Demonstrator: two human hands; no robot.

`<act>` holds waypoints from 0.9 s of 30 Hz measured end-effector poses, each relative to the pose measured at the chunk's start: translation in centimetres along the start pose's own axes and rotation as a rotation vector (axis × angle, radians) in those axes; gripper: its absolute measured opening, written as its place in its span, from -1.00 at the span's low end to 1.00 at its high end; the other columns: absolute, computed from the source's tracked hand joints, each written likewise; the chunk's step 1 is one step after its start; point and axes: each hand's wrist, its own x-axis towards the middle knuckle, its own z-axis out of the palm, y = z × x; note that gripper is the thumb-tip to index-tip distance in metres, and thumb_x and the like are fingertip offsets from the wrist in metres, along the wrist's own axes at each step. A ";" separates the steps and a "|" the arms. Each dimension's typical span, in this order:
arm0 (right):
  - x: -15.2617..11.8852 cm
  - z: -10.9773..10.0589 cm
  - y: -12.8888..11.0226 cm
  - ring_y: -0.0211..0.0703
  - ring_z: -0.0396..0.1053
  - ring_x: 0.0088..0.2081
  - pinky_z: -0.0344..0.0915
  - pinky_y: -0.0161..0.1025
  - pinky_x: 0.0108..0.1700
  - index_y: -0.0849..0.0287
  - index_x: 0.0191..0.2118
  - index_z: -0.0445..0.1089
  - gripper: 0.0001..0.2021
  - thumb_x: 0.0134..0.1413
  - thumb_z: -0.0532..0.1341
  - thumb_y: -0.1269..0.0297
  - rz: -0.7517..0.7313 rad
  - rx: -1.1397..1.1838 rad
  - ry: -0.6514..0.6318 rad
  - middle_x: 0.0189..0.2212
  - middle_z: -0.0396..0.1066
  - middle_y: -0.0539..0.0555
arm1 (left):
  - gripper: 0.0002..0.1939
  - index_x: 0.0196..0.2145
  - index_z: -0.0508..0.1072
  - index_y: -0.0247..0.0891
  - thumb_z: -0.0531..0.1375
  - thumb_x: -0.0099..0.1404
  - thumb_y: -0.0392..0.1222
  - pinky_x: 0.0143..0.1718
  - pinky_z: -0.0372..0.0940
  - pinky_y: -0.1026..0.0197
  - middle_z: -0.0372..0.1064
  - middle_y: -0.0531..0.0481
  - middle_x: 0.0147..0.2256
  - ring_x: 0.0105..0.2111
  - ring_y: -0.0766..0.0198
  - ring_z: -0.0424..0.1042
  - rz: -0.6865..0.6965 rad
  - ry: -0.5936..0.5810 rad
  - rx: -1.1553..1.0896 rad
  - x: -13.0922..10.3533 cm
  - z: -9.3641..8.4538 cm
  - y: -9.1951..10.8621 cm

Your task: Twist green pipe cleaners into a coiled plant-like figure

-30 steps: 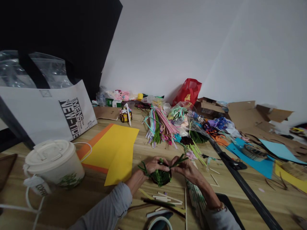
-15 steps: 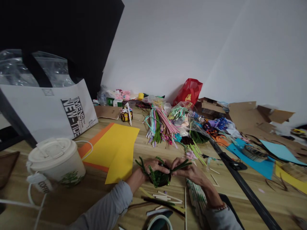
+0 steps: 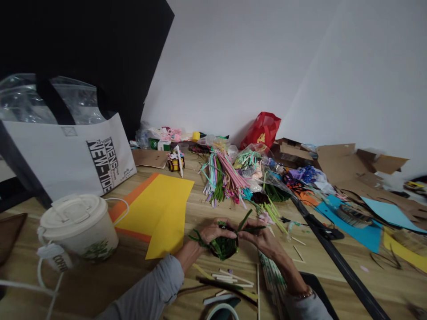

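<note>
A pale plain wall (image 3: pixel 233 58) and a big black panel (image 3: pixel 80 35) stand behind a wood-grain counter (image 3: pixel 197 202) strewn with craft supplies. The landmark is a bright yellow sheet of paper (image 3: pixel 167 200), which lies partly over an orange sheet of paper (image 3: pixel 133 195).

Right of the yellow sheet's near part is a round, dark green piece of fuzzy stems (image 3: pixel 224 250), held between two bare hands. The left hand (image 3: pixel 216 233) has its grip closed on the piece, fingers laid across its top. The right hand (image 3: pixel 262 238) has a narrow, pinching grip on fuzzy green strands (image 3: pixel 245 220) that jut from the piece's right edge.

Nearer the person than the yellow sheet, and to its right, lie short pale wooden sticks (image 3: pixel 224 278). Left of the sheet stand a white lidded tub with a printed leafy plant (image 3: pixel 78 226) and a white bag with black handles and "NEW-TIDE" lettering (image 3: pixel 60 151). Beyond it is a small yellow-and-black ornament (image 3: pixel 175 165). To its right and farther back spreads a pile of multicoloured fuzzy stems (image 3: pixel 230 173), with a shiny red bag (image 3: pixel 262 131) behind. Far right of it are blue sheets of paper (image 3: pixel 365 238) and an opened brown cardboard box (image 3: pixel 338 162).
</note>
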 end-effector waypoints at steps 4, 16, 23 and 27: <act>0.1 0.1 -0.5 -0.02 0.39 -0.32 0.31 -0.21 -0.28 0.09 -0.37 0.47 -0.76 0.05 0.20 0.05 -0.031 -0.085 0.007 -0.41 0.48 0.08 | -0.61 -0.53 0.47 -0.31 0.44 -0.36 -0.11 -0.38 0.14 0.24 0.34 0.07 -0.56 -0.50 0.32 0.27 0.004 0.035 -0.007 -0.1 0.2 0.5; 0.2 0.3 0.7 -0.15 0.33 -0.48 0.20 -0.29 -0.44 0.20 -0.40 0.40 -0.77 0.13 0.13 0.17 -0.114 -0.360 0.047 -0.50 0.43 0.07 | -0.75 -0.48 0.47 -0.29 0.36 -0.17 -0.18 -0.39 0.09 0.29 0.32 0.11 -0.53 -0.45 0.32 0.24 0.108 0.150 0.305 -0.6 0.4 0.8; 0.4 1.1 0.9 -0.17 0.26 -0.57 0.04 -0.30 -0.51 0.14 -0.47 0.30 -0.78 0.12 0.10 0.16 -0.021 -0.601 0.174 -0.64 0.32 0.00 | -0.91 -0.51 0.37 -0.29 0.22 -0.07 -0.33 -0.40 0.12 0.31 0.29 0.09 -0.53 -0.46 0.32 0.25 0.314 0.333 0.422 0.2 1.6 -0.8; 0.5 2.1 0.9 -0.17 0.25 -0.62 -0.01 -0.29 -0.54 0.14 -0.42 0.33 -0.76 0.12 0.06 0.13 0.084 -0.659 0.256 -0.66 0.32 0.01 | -0.92 -0.51 0.35 -0.27 0.16 -0.04 -0.37 -0.40 0.14 0.30 0.32 0.08 -0.52 -0.46 0.30 0.29 0.373 0.432 0.533 0.4 2.2 -1.6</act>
